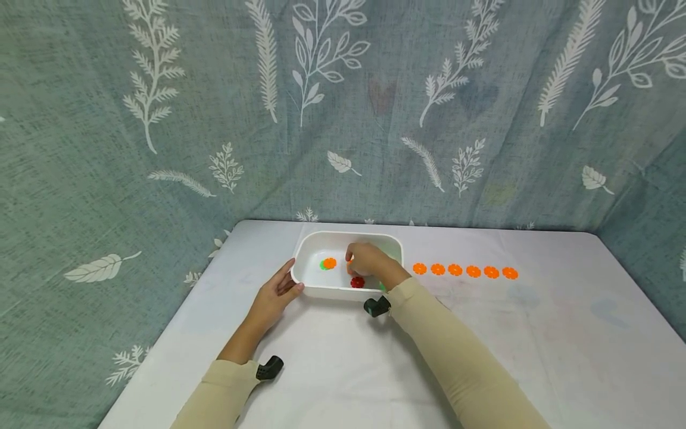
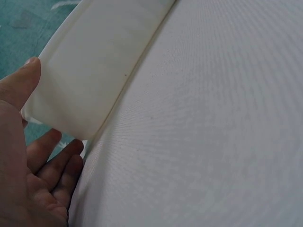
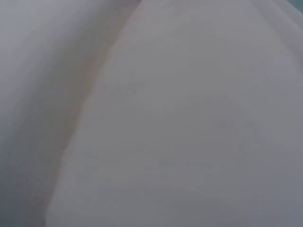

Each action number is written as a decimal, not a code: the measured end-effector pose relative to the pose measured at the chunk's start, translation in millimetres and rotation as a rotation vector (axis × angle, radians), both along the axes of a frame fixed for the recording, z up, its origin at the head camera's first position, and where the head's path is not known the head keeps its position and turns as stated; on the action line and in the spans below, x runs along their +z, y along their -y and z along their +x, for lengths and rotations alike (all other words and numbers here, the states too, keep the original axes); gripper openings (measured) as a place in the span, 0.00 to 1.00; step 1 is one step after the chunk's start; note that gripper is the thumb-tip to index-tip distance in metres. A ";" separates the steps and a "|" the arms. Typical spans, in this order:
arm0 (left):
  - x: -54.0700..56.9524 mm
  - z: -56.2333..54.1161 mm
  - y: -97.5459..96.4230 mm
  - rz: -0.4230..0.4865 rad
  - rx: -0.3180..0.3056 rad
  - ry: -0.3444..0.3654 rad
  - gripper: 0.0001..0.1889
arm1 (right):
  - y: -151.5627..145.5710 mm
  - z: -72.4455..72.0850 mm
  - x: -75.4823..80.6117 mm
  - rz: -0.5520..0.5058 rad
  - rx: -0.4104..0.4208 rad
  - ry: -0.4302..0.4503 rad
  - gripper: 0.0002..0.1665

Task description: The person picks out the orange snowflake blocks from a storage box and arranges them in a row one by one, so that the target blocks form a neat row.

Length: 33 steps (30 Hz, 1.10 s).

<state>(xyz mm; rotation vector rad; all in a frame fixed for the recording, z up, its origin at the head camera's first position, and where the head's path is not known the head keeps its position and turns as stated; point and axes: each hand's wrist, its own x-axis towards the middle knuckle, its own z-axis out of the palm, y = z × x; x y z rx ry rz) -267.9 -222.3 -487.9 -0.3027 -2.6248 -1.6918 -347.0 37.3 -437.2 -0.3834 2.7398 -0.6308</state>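
A white plastic tray lies on the table in the head view. My left hand grips its left end, thumb at the near corner; in the left wrist view, the thumb presses the rim and the other fingers curl by the end wall. My right hand reaches into the tray, fingertips down, pinching an orange flower-shaped disc that is partly hidden. A red flower-shaped disc lies just below those fingers. Further left in the tray, another orange disc overlaps a green disc.
Several orange flower-shaped discs form a row on the white-covered table, right of the tray. A bit of green shows by the right forearm. Behind the table hangs a leaf-patterned curtain. The right wrist view shows only blurred pale surfaces.
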 end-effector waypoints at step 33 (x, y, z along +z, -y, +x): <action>-0.4 -0.1 -0.5 0.001 -0.007 -0.010 0.42 | -37.0 11.2 19.0 -0.209 0.070 -0.017 0.16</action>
